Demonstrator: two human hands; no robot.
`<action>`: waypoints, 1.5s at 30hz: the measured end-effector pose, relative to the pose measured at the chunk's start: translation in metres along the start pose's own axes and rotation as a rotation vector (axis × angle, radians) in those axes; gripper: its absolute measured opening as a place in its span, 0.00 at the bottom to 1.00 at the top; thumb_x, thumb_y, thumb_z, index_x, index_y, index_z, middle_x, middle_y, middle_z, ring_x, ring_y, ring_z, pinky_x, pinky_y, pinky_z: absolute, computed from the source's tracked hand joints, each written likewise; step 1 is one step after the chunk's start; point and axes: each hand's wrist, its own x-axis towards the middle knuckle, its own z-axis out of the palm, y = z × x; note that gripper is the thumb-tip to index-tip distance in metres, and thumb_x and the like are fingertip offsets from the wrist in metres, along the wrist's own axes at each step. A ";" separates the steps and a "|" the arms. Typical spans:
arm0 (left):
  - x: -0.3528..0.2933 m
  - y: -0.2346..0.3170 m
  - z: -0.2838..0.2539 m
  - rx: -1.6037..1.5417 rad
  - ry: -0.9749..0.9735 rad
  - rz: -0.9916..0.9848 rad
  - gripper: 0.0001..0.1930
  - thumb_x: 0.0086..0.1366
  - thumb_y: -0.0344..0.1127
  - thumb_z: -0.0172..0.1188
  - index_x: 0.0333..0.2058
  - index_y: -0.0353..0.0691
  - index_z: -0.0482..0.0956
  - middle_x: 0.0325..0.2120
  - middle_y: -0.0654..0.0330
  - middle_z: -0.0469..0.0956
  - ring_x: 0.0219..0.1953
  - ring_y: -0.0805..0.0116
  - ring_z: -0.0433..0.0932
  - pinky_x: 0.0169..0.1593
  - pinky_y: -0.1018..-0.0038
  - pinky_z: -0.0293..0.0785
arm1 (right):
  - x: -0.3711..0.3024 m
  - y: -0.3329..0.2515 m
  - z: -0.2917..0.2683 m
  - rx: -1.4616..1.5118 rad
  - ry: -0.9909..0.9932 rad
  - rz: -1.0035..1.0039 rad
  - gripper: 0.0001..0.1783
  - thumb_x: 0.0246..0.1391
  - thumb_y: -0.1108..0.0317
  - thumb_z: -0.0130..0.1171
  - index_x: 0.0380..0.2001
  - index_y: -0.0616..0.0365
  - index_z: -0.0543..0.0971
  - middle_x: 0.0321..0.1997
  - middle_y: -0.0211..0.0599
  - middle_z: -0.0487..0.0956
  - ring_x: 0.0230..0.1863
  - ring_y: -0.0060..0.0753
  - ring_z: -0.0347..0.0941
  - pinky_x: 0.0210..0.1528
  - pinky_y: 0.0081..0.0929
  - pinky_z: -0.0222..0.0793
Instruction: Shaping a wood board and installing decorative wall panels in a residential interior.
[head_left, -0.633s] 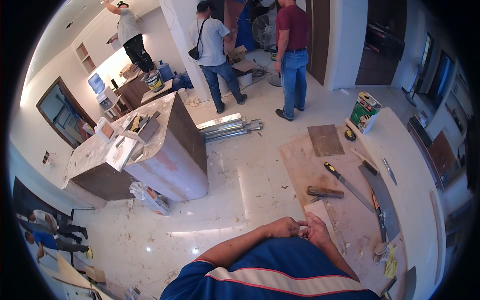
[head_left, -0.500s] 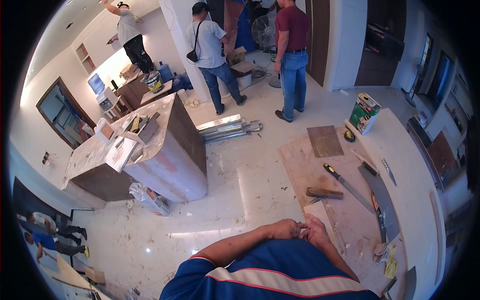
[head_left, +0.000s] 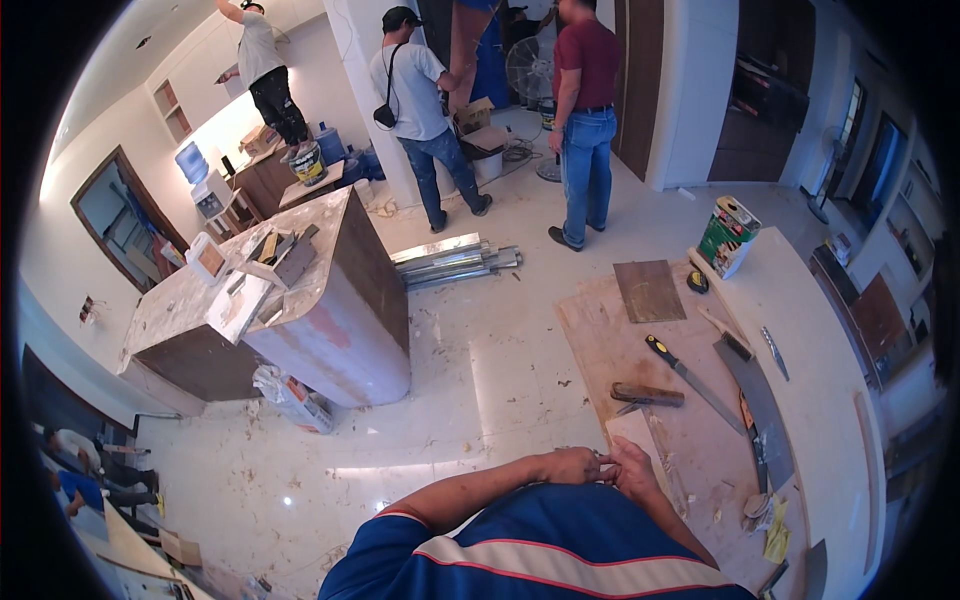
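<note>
My left hand (head_left: pixel 572 465) and my right hand (head_left: pixel 634 468) meet in front of my blue shirt. The left is closed, its fingertips against the right hand's fingers. Those of the right are bent in a pinch. Anything between them is too small or hidden to make out. Just beyond the right hand lies a pale flat strip (head_left: pixel 632 428) on a reddish board (head_left: pixel 590 335). Farther up the board are a brown wooden block (head_left: pixel 648 395), a file (head_left: pixel 695 382) with a black and yellow handle, and a brush (head_left: pixel 728 335).
Right of the board runs a pale counter (head_left: pixel 810 375) with a green can (head_left: pixel 727 238) on it. A tape measure (head_left: pixel 697 282) lies near a brown square panel (head_left: pixel 650 291). Metal profiles (head_left: pixel 455 262) lie on the floor by a cluttered box-shaped counter (head_left: pixel 345 330). Several people stand farther off.
My hands stay together in nearly the same pose. The view has shifted slightly. The person in the red shirt has turned a little, and the people at lower left have changed posture.
</note>
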 end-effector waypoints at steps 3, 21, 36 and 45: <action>0.000 -0.010 0.004 -0.008 0.088 -0.008 0.15 0.66 0.35 0.52 0.31 0.28 0.82 0.27 0.41 0.80 0.31 0.49 0.81 0.40 0.59 0.75 | -0.006 -0.005 0.007 0.012 0.073 -0.026 0.36 0.67 0.63 0.55 0.71 0.63 0.54 0.42 0.49 0.80 0.31 0.41 0.83 0.28 0.26 0.74; 0.004 -0.021 0.019 0.117 0.419 -0.400 0.15 0.62 0.43 0.56 0.32 0.38 0.86 0.31 0.44 0.83 0.35 0.43 0.82 0.43 0.54 0.78 | -0.007 -0.013 0.018 -0.326 -0.180 -0.234 0.49 0.64 0.65 0.61 0.74 0.66 0.41 0.58 0.59 0.75 0.54 0.38 0.76 0.52 0.32 0.76; 0.000 -0.027 0.017 -0.050 0.506 -0.495 0.15 0.57 0.43 0.58 0.26 0.36 0.84 0.25 0.46 0.82 0.31 0.47 0.83 0.40 0.57 0.79 | -0.002 0.000 0.001 0.036 0.031 -0.178 0.36 0.65 0.67 0.58 0.69 0.68 0.56 0.53 0.56 0.77 0.52 0.45 0.79 0.51 0.37 0.77; -0.002 -0.023 0.018 -0.295 0.509 -0.406 0.09 0.58 0.33 0.65 0.29 0.32 0.83 0.22 0.55 0.83 0.24 0.68 0.81 0.32 0.69 0.79 | 0.003 0.006 -0.010 0.050 0.014 -0.135 0.30 0.67 0.67 0.55 0.67 0.61 0.58 0.56 0.59 0.74 0.56 0.54 0.76 0.55 0.45 0.76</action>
